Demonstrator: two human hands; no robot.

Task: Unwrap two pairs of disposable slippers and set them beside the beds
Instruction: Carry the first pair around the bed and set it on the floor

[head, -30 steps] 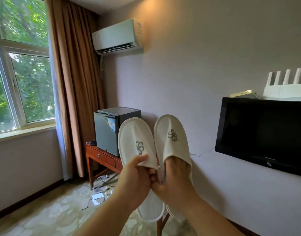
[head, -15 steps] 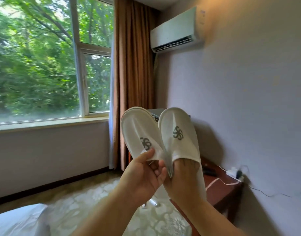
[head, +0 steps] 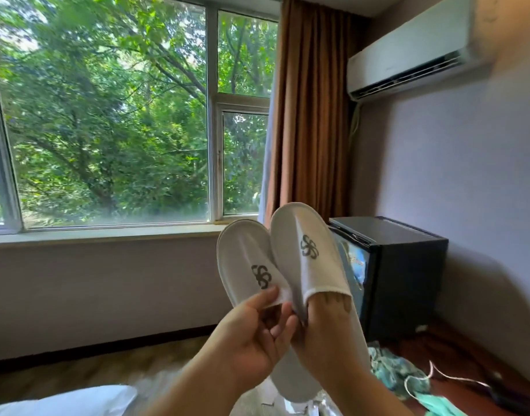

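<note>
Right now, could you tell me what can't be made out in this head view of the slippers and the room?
- Right hand: its fingertips are hidden inside the right slipper.
- Left slipper: its heel end is hidden behind the left hand.
- Bed: only a white corner shows, cut off by the bottom edge.
- Mini fridge: the door print is blurred and partly behind the slippers.
</note>
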